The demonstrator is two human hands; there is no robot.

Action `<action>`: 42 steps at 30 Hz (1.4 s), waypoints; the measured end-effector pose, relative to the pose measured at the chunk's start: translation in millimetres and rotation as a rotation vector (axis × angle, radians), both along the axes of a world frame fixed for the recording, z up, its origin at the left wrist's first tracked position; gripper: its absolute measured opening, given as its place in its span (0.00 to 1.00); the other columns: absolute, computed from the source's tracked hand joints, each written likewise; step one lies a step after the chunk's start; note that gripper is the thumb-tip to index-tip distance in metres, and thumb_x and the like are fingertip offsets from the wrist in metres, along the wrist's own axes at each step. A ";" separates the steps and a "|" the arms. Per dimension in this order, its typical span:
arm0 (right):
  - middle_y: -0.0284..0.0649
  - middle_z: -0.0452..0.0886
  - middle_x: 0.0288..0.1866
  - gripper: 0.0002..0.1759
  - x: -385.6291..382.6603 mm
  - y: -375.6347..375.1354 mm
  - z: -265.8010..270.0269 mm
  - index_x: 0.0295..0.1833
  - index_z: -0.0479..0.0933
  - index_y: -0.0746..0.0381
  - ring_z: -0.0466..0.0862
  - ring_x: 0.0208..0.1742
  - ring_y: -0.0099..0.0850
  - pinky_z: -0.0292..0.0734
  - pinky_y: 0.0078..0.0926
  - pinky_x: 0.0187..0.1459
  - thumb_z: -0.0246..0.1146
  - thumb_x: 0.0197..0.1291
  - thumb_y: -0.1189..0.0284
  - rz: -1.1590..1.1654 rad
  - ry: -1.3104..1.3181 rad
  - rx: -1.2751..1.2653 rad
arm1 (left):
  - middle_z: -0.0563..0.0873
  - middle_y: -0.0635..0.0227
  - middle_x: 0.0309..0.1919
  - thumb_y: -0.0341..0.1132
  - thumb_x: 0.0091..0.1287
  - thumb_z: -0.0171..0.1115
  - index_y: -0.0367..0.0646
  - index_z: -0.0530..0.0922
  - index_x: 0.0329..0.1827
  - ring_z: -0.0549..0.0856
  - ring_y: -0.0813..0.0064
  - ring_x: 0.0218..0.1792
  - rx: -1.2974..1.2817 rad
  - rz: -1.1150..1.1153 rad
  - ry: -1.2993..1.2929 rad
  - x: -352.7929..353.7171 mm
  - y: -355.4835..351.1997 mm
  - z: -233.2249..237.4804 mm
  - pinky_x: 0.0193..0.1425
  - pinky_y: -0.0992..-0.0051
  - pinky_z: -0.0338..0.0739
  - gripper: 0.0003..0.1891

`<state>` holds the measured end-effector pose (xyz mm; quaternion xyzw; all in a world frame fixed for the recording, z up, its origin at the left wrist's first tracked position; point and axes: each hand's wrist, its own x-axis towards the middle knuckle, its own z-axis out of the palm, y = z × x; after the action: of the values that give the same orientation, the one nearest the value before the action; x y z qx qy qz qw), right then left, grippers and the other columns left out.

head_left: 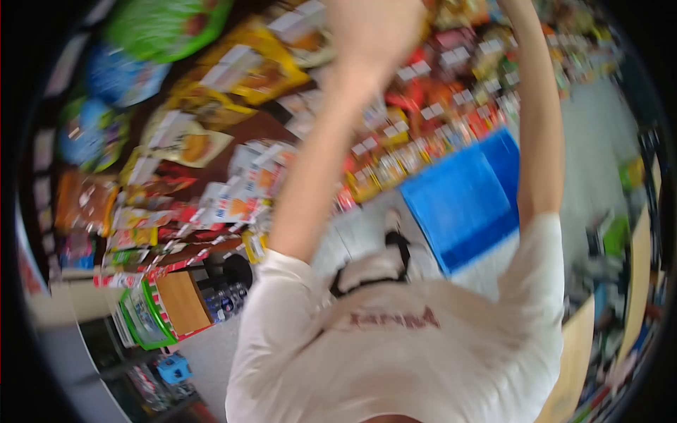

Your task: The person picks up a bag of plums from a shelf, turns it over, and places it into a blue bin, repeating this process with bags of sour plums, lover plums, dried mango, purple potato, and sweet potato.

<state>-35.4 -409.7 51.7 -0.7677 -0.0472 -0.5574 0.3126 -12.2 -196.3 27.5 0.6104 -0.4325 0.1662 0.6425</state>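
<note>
My left hand (377, 32) is raised at the top edge, in front of the shelves of packaged snacks. It is blurred and its fingers are cut off or hidden, so what it holds, if anything, cannot be made out. My right forearm reaches up past the blue crate (451, 204) and leaves the frame at the top, with the hand out of sight. Yellow snack packets (264, 74) with white price labels hang to the left of my left hand. White packets with red print (236, 201) hang beside my left forearm.
Green and blue bags (166, 28) hang at the upper left. A green-edged bin (144, 317) stands at the lower left near bottles. The blue crate rests low, between my arms. Wooden shelf boards (575, 359) and assorted goods are at the right.
</note>
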 end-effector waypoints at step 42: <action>0.53 0.77 0.64 0.30 68.1 542.0 -37.2 0.67 0.69 0.68 0.79 0.65 0.44 0.75 0.39 0.65 0.68 0.64 0.67 1.037 0.483 -0.114 | 0.88 0.53 0.47 0.28 0.70 0.64 0.31 0.80 0.52 0.88 0.64 0.49 -0.175 0.795 0.175 40.2 508.9 -51.6 0.56 0.68 0.81 0.12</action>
<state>32.7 132.2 14.5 -0.7655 -0.3746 -0.1366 0.5050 28.0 312.6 -24.1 0.6847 -0.0913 0.3850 0.6120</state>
